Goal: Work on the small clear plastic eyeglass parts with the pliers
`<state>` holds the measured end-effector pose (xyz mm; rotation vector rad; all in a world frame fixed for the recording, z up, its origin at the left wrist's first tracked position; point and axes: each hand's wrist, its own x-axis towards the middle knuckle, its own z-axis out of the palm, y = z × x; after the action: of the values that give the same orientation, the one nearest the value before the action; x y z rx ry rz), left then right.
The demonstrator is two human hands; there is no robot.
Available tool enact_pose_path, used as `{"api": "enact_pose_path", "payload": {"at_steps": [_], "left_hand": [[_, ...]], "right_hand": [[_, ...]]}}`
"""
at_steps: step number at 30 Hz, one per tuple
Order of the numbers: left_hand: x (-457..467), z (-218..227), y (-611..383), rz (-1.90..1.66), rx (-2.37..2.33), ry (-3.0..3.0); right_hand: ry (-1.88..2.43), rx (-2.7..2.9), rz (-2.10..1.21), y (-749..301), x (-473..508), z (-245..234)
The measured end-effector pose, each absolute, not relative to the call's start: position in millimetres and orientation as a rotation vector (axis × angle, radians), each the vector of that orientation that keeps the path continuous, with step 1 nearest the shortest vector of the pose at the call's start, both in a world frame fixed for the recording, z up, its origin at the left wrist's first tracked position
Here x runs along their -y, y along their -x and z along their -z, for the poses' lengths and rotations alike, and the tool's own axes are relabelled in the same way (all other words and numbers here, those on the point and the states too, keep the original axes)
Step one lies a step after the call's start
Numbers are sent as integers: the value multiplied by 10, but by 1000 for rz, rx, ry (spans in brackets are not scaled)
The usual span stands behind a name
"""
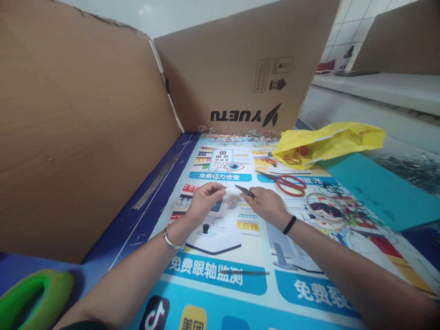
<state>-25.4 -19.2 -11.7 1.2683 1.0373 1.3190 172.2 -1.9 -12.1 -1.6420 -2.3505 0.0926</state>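
Pliers (245, 191) half-hidden in right hand (267, 205)

The box (233, 73) is made of matt brown cardboard. Dark metal is shown by the pliers (244, 190), shiny metal by the bangle (168, 240). The scissors (277, 179) are handled in smooth red plastic. The poster (257, 250) is smooth-surfaced; thin, plastic-looking film is seen in the bag (330, 143).

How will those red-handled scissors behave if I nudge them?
The scissors would probably stay stiff, given their metal-looking blades. Lying flat on the printed sheet, with wide handle loops, they'd likely slide or swivel rather than roll.
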Motion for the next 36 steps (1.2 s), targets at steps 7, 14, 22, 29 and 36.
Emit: {"api": "enact_pose_path", "payload": {"at_steps": [7, 14, 22, 29, 36], "left_hand": [[214, 84, 273, -1282, -1013, -1262], [203, 99, 271, -1219, -1024, -1257], [201, 99, 299, -1202, -1005, -1328], [186, 110, 288, -1231, -1011, -1290], [172, 138, 290, -1251, -1029, -1279]], "right_hand": [[1624, 2351, -69, -1727, 27, 136], [1633, 2373, -65, -1719, 27, 131], [1585, 2396, -117, -1734, 2, 141], [1444, 2365, -260, -1768, -48, 146], [1402, 2385, -262, -1766, -33, 138]]}}
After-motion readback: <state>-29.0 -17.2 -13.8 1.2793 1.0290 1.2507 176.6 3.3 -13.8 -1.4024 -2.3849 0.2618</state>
